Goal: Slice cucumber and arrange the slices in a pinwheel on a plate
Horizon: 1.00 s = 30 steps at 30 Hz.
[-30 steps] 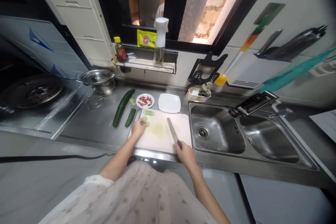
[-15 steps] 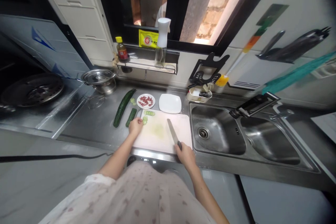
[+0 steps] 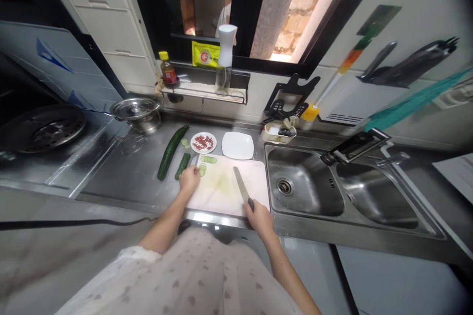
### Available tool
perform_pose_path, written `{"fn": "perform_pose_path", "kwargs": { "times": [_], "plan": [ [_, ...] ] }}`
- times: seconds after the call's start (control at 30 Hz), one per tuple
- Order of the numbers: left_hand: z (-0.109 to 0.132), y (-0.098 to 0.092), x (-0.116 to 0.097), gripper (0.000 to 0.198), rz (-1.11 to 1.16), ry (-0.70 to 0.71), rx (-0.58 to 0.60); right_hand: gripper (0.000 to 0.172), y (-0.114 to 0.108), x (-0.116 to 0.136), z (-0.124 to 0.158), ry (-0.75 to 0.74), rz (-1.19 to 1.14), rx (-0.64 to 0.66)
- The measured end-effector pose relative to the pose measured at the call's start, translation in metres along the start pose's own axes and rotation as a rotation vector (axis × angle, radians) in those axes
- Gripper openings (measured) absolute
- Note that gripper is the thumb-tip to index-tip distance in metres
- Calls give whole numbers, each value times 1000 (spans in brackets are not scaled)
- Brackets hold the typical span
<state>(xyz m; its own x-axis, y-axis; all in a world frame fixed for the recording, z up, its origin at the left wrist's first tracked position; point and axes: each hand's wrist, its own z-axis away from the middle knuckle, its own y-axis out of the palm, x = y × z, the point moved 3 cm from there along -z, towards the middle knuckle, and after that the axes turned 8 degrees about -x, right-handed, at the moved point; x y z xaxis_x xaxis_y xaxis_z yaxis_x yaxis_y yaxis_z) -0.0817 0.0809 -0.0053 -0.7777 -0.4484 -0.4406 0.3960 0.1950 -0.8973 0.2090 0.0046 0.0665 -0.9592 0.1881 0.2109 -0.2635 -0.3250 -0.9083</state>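
My right hand (image 3: 258, 216) grips the dark handle of a knife (image 3: 242, 187), whose blade lies flat on the white cutting board (image 3: 254, 177), pointing away from me. My left hand (image 3: 189, 178) rests with curled fingers at the board's left edge, against the near end of a short cucumber piece (image 3: 182, 166); whether it grips the piece is unclear. Several cucumber slices (image 3: 208, 159) lie at the board's far left corner. A long whole cucumber (image 3: 171, 150) lies on the steel counter left of the short piece.
Behind the board are a small round plate of red bits (image 3: 203, 141) and a white square plate (image 3: 237, 145). A double sink (image 3: 305, 187) with a faucet (image 3: 354, 145) is to the right. A lidded pot (image 3: 137, 110) and the stove are to the left.
My left hand slid left from the cucumber slices to the board's edge beside the short cucumber piece. The right hand and knife stayed in place.
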Motion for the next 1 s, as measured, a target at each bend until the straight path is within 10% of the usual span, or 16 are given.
{"fn": "perform_pose_path", "kwargs": {
  "times": [0.53, 1.0],
  "plan": [
    [-31, 11, -61, 37, -69, 237, 46, 38, 3, 0, -1, 9, 34, 19],
    [-34, 11, -72, 31, -155, 311, 96, 38, 4, -3, -3, 0, 31, 18]
  ]
}}
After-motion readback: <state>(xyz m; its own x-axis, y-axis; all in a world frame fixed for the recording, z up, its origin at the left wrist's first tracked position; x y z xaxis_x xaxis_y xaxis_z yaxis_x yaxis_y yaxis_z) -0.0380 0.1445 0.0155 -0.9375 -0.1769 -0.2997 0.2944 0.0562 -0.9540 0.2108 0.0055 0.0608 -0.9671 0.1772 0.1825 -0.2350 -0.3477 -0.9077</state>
